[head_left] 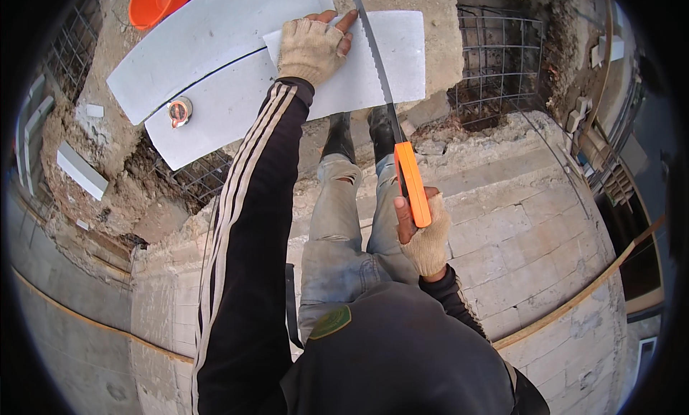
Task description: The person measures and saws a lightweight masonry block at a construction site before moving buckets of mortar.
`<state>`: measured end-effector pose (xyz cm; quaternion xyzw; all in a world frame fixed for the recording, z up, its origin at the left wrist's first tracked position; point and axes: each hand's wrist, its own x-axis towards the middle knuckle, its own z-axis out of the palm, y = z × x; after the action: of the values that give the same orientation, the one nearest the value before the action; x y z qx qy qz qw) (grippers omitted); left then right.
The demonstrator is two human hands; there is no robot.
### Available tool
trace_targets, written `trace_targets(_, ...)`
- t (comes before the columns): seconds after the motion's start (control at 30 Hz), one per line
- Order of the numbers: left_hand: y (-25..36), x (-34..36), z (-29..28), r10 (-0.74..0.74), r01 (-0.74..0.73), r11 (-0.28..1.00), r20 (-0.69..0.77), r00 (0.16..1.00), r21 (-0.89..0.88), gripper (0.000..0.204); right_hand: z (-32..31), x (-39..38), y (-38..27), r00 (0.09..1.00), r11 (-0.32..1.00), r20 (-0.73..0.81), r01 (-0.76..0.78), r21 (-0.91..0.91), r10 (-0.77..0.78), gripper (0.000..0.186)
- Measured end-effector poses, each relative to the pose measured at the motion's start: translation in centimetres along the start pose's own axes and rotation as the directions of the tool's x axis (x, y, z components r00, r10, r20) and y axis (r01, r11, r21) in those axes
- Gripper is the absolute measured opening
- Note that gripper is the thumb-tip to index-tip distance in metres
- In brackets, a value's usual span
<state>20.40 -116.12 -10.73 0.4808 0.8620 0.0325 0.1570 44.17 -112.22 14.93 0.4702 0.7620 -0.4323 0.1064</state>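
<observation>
My right hand [425, 234], in a knitted glove with bare fingertips, is wrapped round the orange handle [412, 185] of a hand saw. The saw's long toothed blade [377, 59] points away from me and lies across a white block [400, 56]. On that block, left of the blade, rests my left hand [313, 47] in a matching glove. Its fingers are stretched out and apart, with one fingertip close to or touching the blade; I cannot tell which. Two more white blocks [215, 45] lie to the left, a dark gap between them. A small round tape measure [179, 112] sits on the nearer one.
An orange bucket [159, 2] stands at the far left. Pits with steel rebar mesh [500, 56] open at the right and below the blocks at left. White offcuts [81, 171] lie on the left. My boots [339, 138] stand by the block, with a rough masonry surface [524, 221] around me.
</observation>
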Motion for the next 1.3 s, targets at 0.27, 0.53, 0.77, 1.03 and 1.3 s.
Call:
trace_targets(0.27,0.1,-0.2,-0.2,-0.026,0.027,1.000,0.064,0.998,-0.001,0.045,-0.8,-0.3,-2.4,0.998,0.999,0.055,-0.034,-0.001,0.034,0.032)
trace_targets(0.53,-0.2,0.1,-0.4,-0.007,0.008,1.000,0.038,0.999,-0.017,0.045,-1.9,0.5,-3.9,0.996,0.997,0.068,-0.061,-0.053,0.065,0.030)
trace_targets(0.77,-0.1,-0.3,-0.3,-0.025,0.027,0.998,0.057,0.998,-0.047,0.046,-2.8,0.9,-4.7,0.985,0.990,0.120,-0.111,-0.087,0.121,0.029)
trace_targets(1.03,-0.3,-0.2,-0.3,0.000,-0.003,0.997,-0.030,1.000,-0.083,0.049,-2.2,4.5,-4.9,0.989,0.990,0.132,-0.053,-0.132,0.071,0.028)
trace_targets(1.3,-0.4,0.0,0.4,-0.114,0.083,0.977,-0.150,0.982,-0.196,0.053,-3.3,1.9,-5.0,0.990,0.990,0.142,-0.005,-0.141,0.025,0.028)
